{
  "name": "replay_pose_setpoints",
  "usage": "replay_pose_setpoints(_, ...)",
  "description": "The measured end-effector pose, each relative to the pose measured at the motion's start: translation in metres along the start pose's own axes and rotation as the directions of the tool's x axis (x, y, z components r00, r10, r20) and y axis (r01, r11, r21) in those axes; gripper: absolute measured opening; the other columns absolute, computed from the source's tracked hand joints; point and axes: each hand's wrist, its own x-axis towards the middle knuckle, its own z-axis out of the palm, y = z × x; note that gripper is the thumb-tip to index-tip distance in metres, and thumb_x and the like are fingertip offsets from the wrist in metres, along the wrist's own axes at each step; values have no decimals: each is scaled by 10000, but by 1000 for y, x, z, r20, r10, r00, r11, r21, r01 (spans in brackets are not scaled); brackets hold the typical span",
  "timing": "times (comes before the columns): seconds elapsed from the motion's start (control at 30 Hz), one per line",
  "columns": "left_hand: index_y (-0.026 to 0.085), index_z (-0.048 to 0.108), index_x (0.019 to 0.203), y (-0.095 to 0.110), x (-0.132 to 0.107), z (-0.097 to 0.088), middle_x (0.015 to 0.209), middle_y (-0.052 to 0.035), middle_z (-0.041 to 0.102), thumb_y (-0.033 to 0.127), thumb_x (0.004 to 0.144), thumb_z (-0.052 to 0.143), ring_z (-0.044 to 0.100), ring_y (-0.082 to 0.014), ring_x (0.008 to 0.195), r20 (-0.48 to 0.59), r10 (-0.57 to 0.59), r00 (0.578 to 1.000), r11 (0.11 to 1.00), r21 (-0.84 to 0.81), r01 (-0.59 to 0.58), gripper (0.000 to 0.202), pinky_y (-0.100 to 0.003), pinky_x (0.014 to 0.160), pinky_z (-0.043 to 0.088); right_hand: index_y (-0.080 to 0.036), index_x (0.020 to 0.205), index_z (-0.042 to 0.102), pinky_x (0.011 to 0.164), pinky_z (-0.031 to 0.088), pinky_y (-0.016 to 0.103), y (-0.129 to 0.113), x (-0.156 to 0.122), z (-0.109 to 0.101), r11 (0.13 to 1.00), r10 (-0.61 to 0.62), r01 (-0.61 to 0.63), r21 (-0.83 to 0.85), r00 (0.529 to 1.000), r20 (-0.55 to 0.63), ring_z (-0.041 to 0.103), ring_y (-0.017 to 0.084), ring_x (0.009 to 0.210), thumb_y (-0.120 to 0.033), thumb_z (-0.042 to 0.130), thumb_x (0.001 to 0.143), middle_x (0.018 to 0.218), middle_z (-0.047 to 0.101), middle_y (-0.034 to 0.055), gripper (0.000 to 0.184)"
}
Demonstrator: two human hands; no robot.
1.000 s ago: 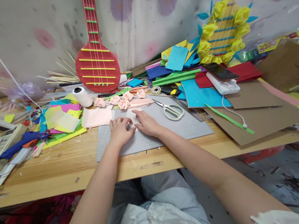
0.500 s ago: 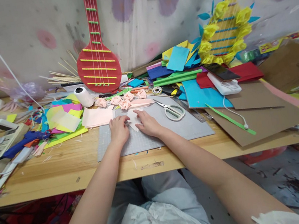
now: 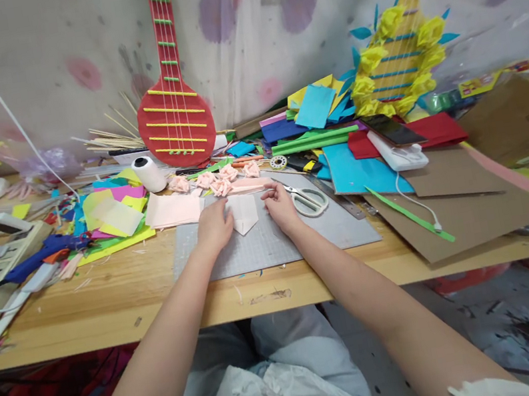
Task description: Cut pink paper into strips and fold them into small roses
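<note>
A small pale piece of paper (image 3: 245,213) lies on the grey cutting mat (image 3: 341,232), its lower end coming to a point and faint creases across it. At its left edge is my left hand (image 3: 214,226), fingers bent and thumb on the paper, holding it against the mat. My right hand (image 3: 281,207) hovers just off the paper's right side, fingers curved and apart, with nothing visible in them. Scissors (image 3: 310,202) with pale handles lie right of that hand, their blade tips close to its fingers. Pink paper flowers (image 3: 223,179) and pink paper sheets (image 3: 172,209) sit behind and left.
A red paper lute (image 3: 175,121) and a yellow, flower-trimmed one (image 3: 393,72) stand at the back. White thread spool (image 3: 149,174), blue glue gun (image 3: 45,253) and power strip (image 3: 4,251) are on the left. Brown cardboard (image 3: 471,217), a ruler (image 3: 341,202) and a white corded device (image 3: 397,152) lie right.
My right hand has drawn away to the right, off the paper. My left hand has shifted slightly right and down. More of the paper now shows, wider than before.
</note>
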Motion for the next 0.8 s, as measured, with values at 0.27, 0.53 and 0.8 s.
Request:
replay_pose_setpoints(0.27,171,410,1205,31,15,2,1041,-96,625,159,637,588,562,-265,1006,42,-272,961,953,-123,275,596,-381,847,414,-190,1024,424,762,442,324,-17,-8,1,998,65,-65,12,995,-73,530,140,730,-107,412,620,831,563,6,413)
replay_pose_setpoints(0.53,195,414,1152,29,24,6,887,-15,593,132,693,482,565,-134,717,56,-129,990,920,-365,141,468,-274,679,447,-177,1068,444,804,449,331,-16,-5,-4,1000,29,-29,-2,988,-150,524,180,951,-133,470,623,1035,550,78,448)
replay_pose_setpoints(0.8,192,577,968,21,48,-16,849,-9,579,82,685,446,556,-137,794,147,182,972,939,-319,-128,330,-277,762,452,-214,1208,366,676,482,288,-17,-6,-2,997,69,-71,37,997,39,539,107,616,-232,530,701,813,587,-10,533)
